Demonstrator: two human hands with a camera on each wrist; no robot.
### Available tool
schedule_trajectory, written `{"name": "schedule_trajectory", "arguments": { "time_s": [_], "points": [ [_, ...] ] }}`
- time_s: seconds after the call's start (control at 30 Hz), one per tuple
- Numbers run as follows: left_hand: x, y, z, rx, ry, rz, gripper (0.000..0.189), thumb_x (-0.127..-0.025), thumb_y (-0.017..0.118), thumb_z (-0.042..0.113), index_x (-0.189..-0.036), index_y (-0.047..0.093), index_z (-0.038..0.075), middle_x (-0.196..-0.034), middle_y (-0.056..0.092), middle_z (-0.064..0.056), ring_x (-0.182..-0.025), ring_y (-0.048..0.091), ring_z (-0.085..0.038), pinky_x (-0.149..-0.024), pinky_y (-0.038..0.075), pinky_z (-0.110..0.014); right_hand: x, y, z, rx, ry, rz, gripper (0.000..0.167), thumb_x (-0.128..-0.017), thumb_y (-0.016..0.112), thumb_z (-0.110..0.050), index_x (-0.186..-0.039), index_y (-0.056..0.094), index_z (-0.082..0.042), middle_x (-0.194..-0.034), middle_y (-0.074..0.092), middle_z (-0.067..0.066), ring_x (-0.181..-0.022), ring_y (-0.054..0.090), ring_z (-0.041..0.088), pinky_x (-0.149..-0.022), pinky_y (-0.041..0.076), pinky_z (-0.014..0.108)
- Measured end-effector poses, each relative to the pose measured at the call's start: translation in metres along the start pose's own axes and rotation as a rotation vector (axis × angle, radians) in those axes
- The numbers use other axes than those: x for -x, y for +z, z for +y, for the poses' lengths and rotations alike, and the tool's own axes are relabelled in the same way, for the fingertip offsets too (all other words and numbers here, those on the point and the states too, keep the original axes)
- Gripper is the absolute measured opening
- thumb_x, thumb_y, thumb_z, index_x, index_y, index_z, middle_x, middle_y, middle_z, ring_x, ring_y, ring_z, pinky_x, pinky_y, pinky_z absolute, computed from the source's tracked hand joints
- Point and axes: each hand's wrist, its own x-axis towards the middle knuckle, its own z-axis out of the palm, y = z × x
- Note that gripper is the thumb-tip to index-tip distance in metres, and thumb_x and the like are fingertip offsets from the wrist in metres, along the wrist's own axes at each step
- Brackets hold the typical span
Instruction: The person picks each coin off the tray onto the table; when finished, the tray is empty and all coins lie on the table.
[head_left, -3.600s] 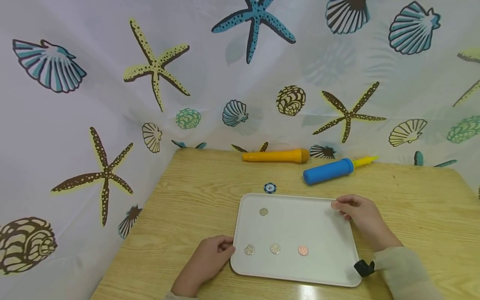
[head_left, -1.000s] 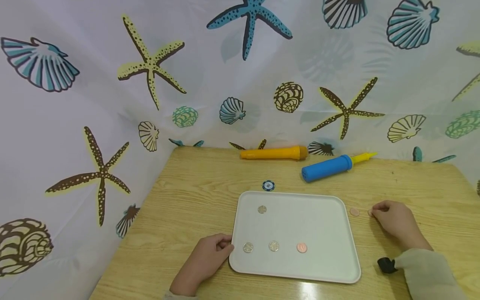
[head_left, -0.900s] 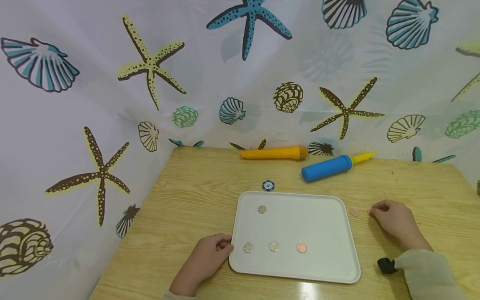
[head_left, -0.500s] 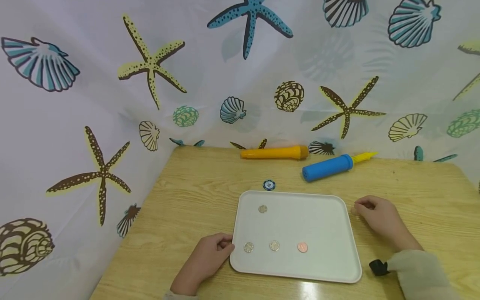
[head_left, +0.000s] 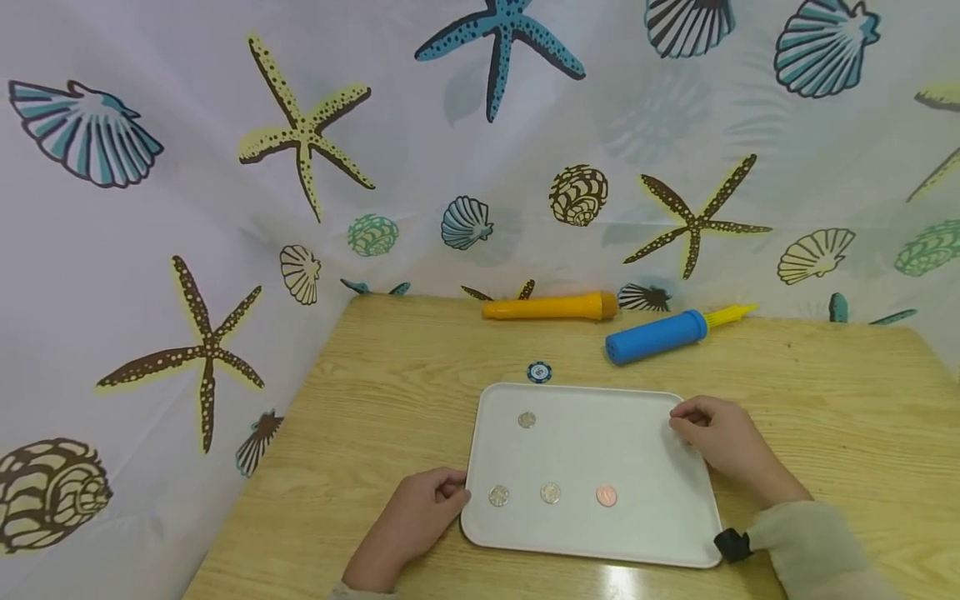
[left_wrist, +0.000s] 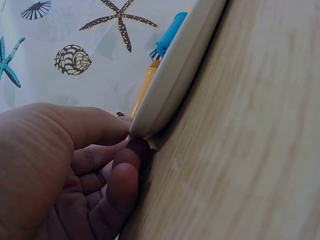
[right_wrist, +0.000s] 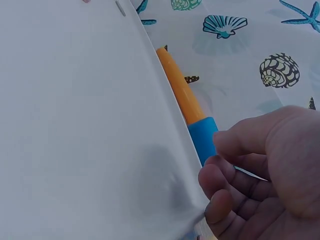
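Observation:
A white rectangular tray (head_left: 577, 454) lies on the wooden table. Three silver-coloured coins, one (head_left: 527, 420) far left and another (head_left: 551, 493) nearer, rest in it with a copper-coloured coin (head_left: 606, 496). My left hand (head_left: 416, 512) pinches the tray's left rim; in the left wrist view its fingertips reach under the rim (left_wrist: 170, 75). At the far right corner, the fingers of my right hand (head_left: 726, 437) are bent over the edge, thumb near the forefinger. No coin shows between them in the right wrist view, though the hand (right_wrist: 260, 170) hides part of the grip.
A blue-and-white poker chip (head_left: 539, 372) lies just beyond the tray. Behind it are an orange microphone-shaped object (head_left: 550, 307) and a blue hand pump (head_left: 657, 337) with a yellow nozzle. A curtain printed with shells and starfish (head_left: 465, 150) hangs behind and left.
My right hand has moved left from the table to the tray's far right corner. Two coins seen earlier right of the tray are now out of sight. My left hand and the tray stay put.

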Motion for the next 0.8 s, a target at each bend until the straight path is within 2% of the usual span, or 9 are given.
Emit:
{"name": "schedule_trajectory", "arguments": {
  "time_s": [0.2,0.3,0.53,0.8],
  "points": [
    [0.003,-0.003,0.001,0.001,-0.018,-0.02,0.031,-0.097,0.066,0.021,-0.12,0.069,0.001,-0.088,0.067,0.003,-0.073,0.06,-0.011,-0.066,0.05,-0.025,-0.003,0.012,-0.015,-0.012,-0.007,-0.03,0.019,-0.097,0.068,-0.02,-0.109,0.072,-0.006,-0.095,0.067,0.004,-0.082,0.057,0.019,-0.066,0.05,0.028],
    [0.003,-0.005,0.001,-0.007,0.003,-0.006,0.032,-0.097,0.066,0.022,-0.12,0.069,0.001,-0.09,0.068,0.004,-0.078,0.061,-0.01,-0.069,0.051,-0.026,-0.007,0.018,-0.024,-0.029,-0.03,-0.035,0.017,-0.096,0.069,-0.018,-0.107,0.073,-0.005,-0.092,0.067,0.004,-0.08,0.058,0.018,-0.066,0.05,0.028],
    [0.001,-0.004,-0.002,-0.014,-0.007,0.004,0.03,-0.096,0.066,0.021,-0.119,0.07,0.003,-0.088,0.068,0.004,-0.076,0.061,-0.011,-0.067,0.051,-0.025,-0.017,0.041,-0.04,-0.046,-0.091,-0.119,0.013,-0.094,0.07,-0.017,-0.102,0.073,-0.007,-0.085,0.067,0.001,-0.074,0.06,0.016,-0.066,0.05,0.028],
    [-0.001,-0.004,-0.003,-0.009,0.003,-0.009,0.03,-0.097,0.066,0.022,-0.12,0.07,0.002,-0.089,0.068,0.004,-0.076,0.061,-0.011,-0.067,0.051,-0.025,-0.025,0.06,-0.053,-0.08,-0.072,-0.163,0.012,-0.094,0.071,-0.017,-0.102,0.073,-0.008,-0.086,0.067,0.001,-0.074,0.061,0.015,-0.068,0.051,0.03]
  ]
}}
